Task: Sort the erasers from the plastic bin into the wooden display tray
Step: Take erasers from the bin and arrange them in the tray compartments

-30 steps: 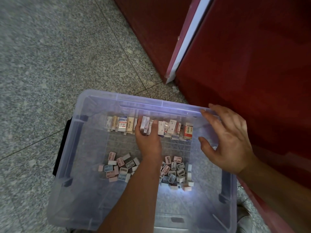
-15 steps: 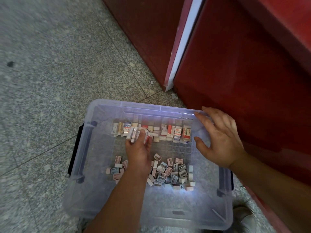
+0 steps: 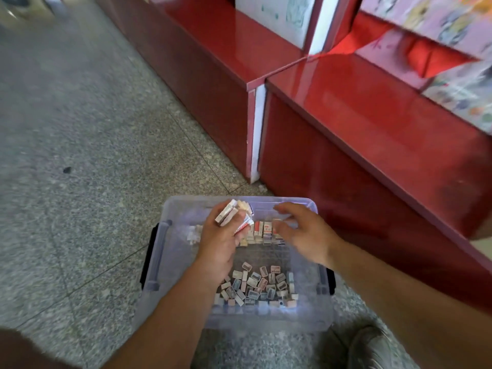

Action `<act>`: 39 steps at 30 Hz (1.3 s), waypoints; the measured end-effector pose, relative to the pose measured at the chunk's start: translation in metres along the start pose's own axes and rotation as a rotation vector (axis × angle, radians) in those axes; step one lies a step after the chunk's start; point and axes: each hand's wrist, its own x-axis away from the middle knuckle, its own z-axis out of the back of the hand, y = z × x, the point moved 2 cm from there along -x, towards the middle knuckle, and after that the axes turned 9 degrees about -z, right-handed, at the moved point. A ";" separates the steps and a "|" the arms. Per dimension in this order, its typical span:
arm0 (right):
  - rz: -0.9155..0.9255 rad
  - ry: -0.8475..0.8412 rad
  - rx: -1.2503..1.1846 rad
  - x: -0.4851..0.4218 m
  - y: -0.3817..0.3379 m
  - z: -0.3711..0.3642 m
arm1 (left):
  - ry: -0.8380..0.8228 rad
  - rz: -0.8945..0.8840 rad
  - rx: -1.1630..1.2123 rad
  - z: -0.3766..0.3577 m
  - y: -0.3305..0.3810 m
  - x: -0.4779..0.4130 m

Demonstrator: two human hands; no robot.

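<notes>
Left hand (image 3: 221, 245) tight around several erasers (image 3: 226, 216), above the plastic bin (image 3: 170, 262).

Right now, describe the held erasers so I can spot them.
In the clear plastic bin on the speckled grey floor, look toward its far wall. The left hand grips a fanned bundle of long white-sleeved erasers, the only ones held above the loose erasers inside.

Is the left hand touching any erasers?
Touching. The head view shows the left hand with its fingers curled round a bunch of erasers, held above the plastic bin.
</notes>
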 end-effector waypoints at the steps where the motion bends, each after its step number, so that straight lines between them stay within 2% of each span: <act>1: -0.019 -0.008 -0.110 0.009 -0.007 0.001 | -0.033 0.022 0.004 -0.007 0.005 0.010; 4: -0.037 0.020 -0.212 0.036 -0.024 0.022 | -0.133 0.108 0.039 -0.029 0.022 0.041; 7: -0.105 -0.033 -0.275 0.072 -0.034 0.055 | -0.307 0.183 0.083 -0.056 0.042 0.075; 10: -0.067 -0.007 -0.281 0.117 -0.044 0.090 | -0.437 0.225 0.092 -0.088 0.063 0.106; 14: -0.057 -0.006 -0.531 0.169 -0.040 0.128 | -0.585 0.282 0.055 -0.132 0.088 0.143; 19: -0.005 0.145 -0.619 0.216 -0.027 0.172 | -0.761 0.287 -0.031 -0.181 0.099 0.178; 26: 0.031 0.491 -0.588 0.250 0.001 0.232 | -0.864 0.337 -0.002 -0.255 0.080 0.199; 30: 0.035 0.610 -0.566 0.246 0.014 0.261 | -0.891 0.330 -0.004 -0.287 0.070 0.196; 35: 0.063 0.610 -0.656 0.228 0.021 0.293 | -0.846 0.318 0.037 -0.318 0.066 0.176; 37: 0.054 0.697 -0.648 0.217 0.025 0.311 | -0.808 0.318 0.067 -0.326 0.066 0.165; 39: -0.011 0.846 -0.533 0.204 0.034 0.337 | -0.773 0.296 0.070 -0.332 0.065 0.155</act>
